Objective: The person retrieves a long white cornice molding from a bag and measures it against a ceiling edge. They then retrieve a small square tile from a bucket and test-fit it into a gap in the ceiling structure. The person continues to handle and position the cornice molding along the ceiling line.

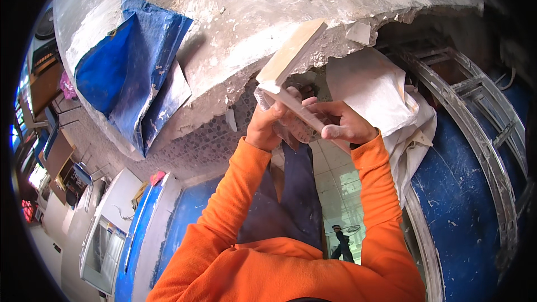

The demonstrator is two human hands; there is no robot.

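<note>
In front of me, both hands hold a pale angled board (293, 50), two flat strips meeting at a corner, one beige-faced, the other white and dusty. My left hand (274, 120) is closed around the board near that corner, its fingers partly hidden behind it. My right hand (347, 126) pinches the lower end of the white strip between thumb and fingers. Beside my left fingers shows a clear, rounded rim of something I cannot make out. White dust covers the fingers of both hands. Just beyond the board runs the broken, crumbling edge of a grey plastered surface (251, 33).
A creased blue sheet (134, 72) hangs over the plaster at left. To the right are a white sack (369, 86) and a dusty metal ladder (464, 134) by a blue surface (456, 201). Tiled floor (338, 173) lies far below; chairs and furniture stand far left.
</note>
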